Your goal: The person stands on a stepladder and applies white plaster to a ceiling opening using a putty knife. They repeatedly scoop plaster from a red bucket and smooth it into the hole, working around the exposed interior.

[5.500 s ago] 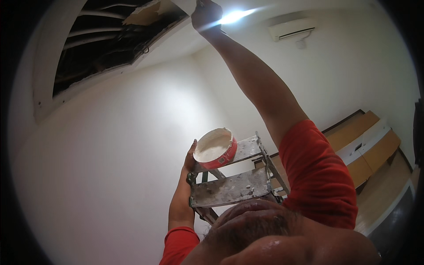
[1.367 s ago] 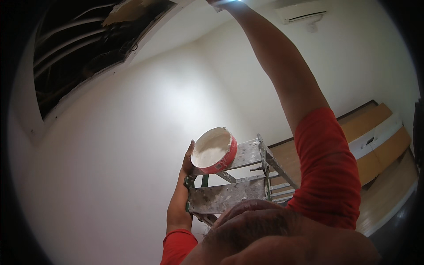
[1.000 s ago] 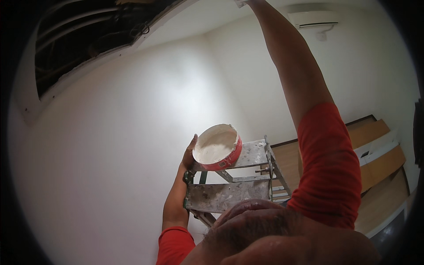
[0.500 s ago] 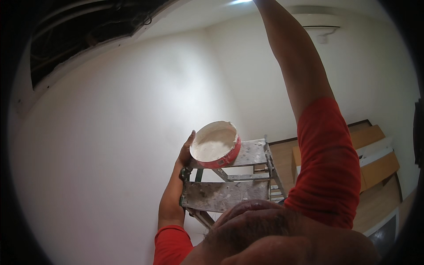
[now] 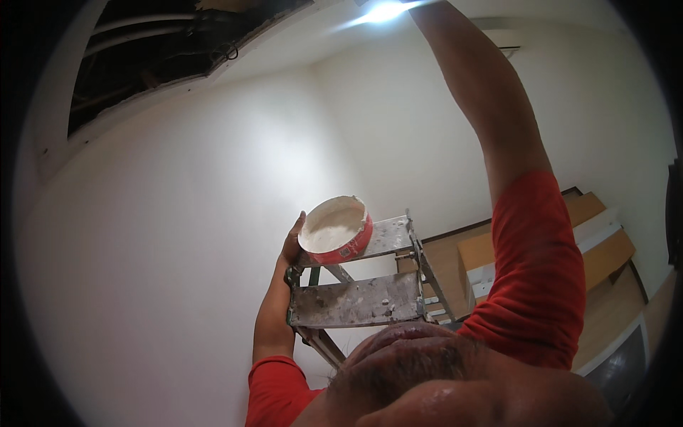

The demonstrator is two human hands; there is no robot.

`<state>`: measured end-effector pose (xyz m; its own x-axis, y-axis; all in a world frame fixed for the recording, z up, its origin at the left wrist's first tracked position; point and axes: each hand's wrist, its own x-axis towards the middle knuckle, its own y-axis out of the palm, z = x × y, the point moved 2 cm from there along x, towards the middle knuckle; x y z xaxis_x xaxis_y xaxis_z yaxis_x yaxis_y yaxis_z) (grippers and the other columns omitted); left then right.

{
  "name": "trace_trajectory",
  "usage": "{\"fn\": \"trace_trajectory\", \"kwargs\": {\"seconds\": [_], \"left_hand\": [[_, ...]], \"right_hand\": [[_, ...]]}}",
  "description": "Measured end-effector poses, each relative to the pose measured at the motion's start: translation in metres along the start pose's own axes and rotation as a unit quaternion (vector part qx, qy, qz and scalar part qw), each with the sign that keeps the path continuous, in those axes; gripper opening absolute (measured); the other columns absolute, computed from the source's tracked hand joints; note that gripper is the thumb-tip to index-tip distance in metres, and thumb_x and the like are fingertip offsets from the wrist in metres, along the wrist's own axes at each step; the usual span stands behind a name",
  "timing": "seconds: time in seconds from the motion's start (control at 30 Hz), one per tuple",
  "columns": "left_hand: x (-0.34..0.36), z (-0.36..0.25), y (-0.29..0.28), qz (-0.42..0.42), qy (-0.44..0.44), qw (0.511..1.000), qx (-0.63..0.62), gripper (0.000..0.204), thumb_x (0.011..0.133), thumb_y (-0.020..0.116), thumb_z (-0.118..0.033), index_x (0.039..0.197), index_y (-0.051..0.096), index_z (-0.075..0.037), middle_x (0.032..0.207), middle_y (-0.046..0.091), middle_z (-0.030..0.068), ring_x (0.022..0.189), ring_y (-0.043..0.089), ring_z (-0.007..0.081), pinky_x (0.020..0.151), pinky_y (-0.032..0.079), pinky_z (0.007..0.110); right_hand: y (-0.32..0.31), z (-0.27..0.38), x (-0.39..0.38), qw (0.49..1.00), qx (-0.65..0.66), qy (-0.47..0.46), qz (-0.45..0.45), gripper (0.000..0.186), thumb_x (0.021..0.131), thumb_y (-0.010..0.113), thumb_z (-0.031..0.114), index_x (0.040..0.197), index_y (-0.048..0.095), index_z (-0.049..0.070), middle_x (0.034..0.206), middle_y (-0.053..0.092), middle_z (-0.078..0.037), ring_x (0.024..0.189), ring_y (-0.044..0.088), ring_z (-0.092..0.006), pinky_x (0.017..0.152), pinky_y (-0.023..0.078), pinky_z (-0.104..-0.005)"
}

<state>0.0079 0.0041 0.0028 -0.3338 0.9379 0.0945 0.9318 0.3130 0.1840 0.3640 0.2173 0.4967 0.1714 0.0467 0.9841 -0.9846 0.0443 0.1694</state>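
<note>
At the left of a paint-spattered stepladder [image 5: 356,295], my left hand [image 5: 292,238] grips the side of a red tub [image 5: 340,249] holding pale, creamy compound. The tub rests on the top step. My right arm is raised high toward the ceiling [image 5: 284,53]; the right hand [image 5: 420,6] is at the top edge, partly cut off and lost in the glare of a bright light [image 5: 384,12], so its fingers and anything in them cannot be made out.
A ragged-edged opening [image 5: 149,64] in the ceiling shows dark space, pipes and wires. White walls [image 5: 156,235] meet behind the ladder. Brown and white boards or cartons [image 5: 601,245] lie on the wooden floor [image 5: 612,313] at right, below a wall air conditioner [image 5: 498,35].
My raised right arm has shifted rightward in the view since 5.5 seconds ago. My left hand, tub and ladder appear slightly further left, the hand keeping its grip.
</note>
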Motion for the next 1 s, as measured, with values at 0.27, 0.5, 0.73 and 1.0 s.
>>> {"fn": "trace_trajectory", "kwargs": {"seconds": [0.27, 0.5, 0.73, 1.0], "left_hand": [[0.012, 0.01, -0.014, 0.024, 0.011, 0.999, -0.032, 0.071, 0.11, 0.032, -0.055, 0.14, 0.053, 0.006, 0.13, 0.066, 0.0216, 0.116, 0.068, 0.0275, 0.102, 0.054, 0.039], [0.013, 0.012, -0.036, 0.026, 0.009, 1.0, 0.007, 0.076, 0.107, 0.034, -0.059, 0.146, 0.046, 0.005, 0.139, 0.059, 0.0237, 0.125, 0.062, 0.0319, 0.109, 0.049, 0.046], [0.005, -0.003, 0.007, 0.074, -0.017, 0.997, -0.025, 0.08, 0.106, 0.033, -0.061, 0.151, 0.04, 0.004, 0.146, 0.054, 0.0259, 0.131, 0.058, 0.0358, 0.113, 0.047, 0.05], [0.004, -0.014, 0.028, 0.078, -0.018, 0.996, -0.033, 0.08, 0.106, 0.033, -0.062, 0.151, 0.041, 0.005, 0.145, 0.054, 0.0257, 0.131, 0.059, 0.0357, 0.113, 0.047, 0.048]], "right_hand": [[-0.053, 0.025, -0.007, 1.0, -0.012, 0.01, 0.008, 0.026, 0.089, 0.051, 0.008, 0.097, 0.068, -0.01, 0.088, 0.071, -0.028, 0.084, 0.071, -0.0389, 0.072, 0.056, -0.0476], [-0.105, 0.051, -0.03, 0.999, 0.015, 0.026, 0.027, 0.026, 0.09, 0.051, 0.009, 0.097, 0.068, -0.01, 0.087, 0.071, -0.028, 0.082, 0.072, -0.0382, 0.07, 0.056, -0.0474], [-0.142, 0.057, -0.067, 0.987, 0.135, 0.088, 0.022, 0.034, 0.099, 0.05, 0.018, 0.105, 0.067, -0.012, 0.089, 0.072, -0.027, 0.084, 0.072, -0.0363, 0.071, 0.057, -0.0468], [0.004, 0.003, -0.101, 0.882, 0.232, 0.182, -0.367, 0.057, 0.108, 0.048, 0.048, 0.116, 0.064, -0.006, 0.091, 0.07, -0.021, 0.083, 0.07, -0.0297, 0.07, 0.055, -0.0413]]}}
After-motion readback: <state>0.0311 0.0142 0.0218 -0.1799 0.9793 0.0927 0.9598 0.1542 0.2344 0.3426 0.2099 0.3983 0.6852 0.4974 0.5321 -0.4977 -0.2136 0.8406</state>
